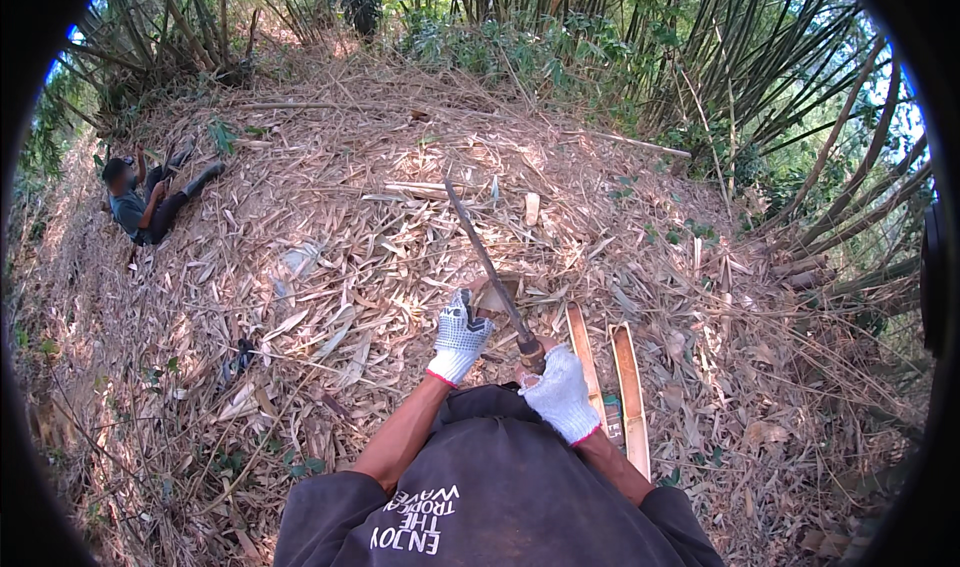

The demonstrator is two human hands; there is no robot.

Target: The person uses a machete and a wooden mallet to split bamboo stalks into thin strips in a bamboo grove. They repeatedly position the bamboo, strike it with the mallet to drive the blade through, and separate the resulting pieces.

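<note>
My right hand, in a white knit glove, is closed round the wooden handle of a machete. Its long dark blade points up and slightly left, away from me. Left of the blade is my left hand, in a white glove with dark dots, its fingers curled. A brownish piece lies at those fingers, partly behind the blade; its kind is unclear. Just right of my right hand lie two split bamboo lengths, a narrow one and a wider one with its hollow side up.
Dry bamboo leaves cover the sloping ground. Another person sits at the far left. Bamboo clumps rise at the back and right. A pale cut bamboo piece and a long pole lie farther off.
</note>
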